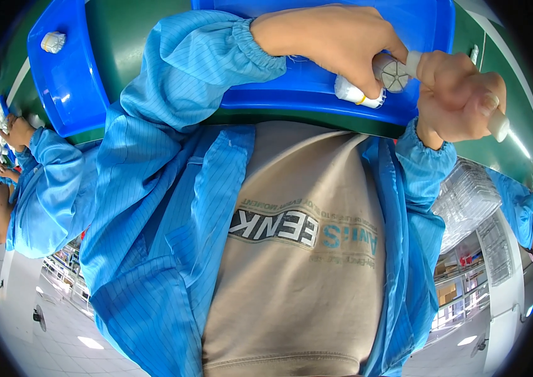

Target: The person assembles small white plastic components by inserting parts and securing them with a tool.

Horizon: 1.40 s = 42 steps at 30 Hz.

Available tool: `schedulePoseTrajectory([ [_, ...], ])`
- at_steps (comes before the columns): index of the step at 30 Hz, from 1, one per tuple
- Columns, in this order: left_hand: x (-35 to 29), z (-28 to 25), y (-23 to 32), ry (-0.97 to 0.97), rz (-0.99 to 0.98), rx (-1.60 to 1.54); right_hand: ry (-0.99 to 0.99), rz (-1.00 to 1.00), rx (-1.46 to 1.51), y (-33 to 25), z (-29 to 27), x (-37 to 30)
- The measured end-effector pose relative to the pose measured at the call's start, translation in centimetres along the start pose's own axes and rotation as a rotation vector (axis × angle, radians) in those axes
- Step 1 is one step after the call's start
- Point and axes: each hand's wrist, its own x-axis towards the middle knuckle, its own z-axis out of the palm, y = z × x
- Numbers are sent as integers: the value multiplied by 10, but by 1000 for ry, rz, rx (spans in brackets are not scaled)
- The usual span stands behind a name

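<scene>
My left hand [342, 41] reaches in from the left, its thumb and fingers closed around a short grey cylinder [395, 75] whose round end is split into wedge-shaped segments. Just below the hand, a white wrapped bundle [359, 93] with a yellow band lies in the blue tray [317, 107]. At the cylinder's right side my right hand [458, 97] is curled, fingers bent. A white cylindrical tip [413, 63] at its left end meets the cylinder. Another white tip [499, 125] sticks out at its right. I cannot tell whether these are finger cots or held pieces.
A second blue tray [68, 75] to the left holds a white bundle [53, 42]. Both trays stand on a green table [125, 50]. At far left a co-worker [46, 182] handles white pieces. Stacked clear plastic trays [467, 201] are at lower right, beside another person [518, 204].
</scene>
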Motion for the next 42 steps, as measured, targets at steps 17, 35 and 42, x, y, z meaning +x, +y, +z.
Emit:
schedulePoseTrajectory([
  [17,4,15,-16,319,291,51,54,-60,64,5,-7,-1],
  [35,0,1,-11,-34,-15,-14,-26,53,-19,3,4,5],
  [42,0,-3,-9,-78,-77,22,-106,7,11,1,17,7],
])
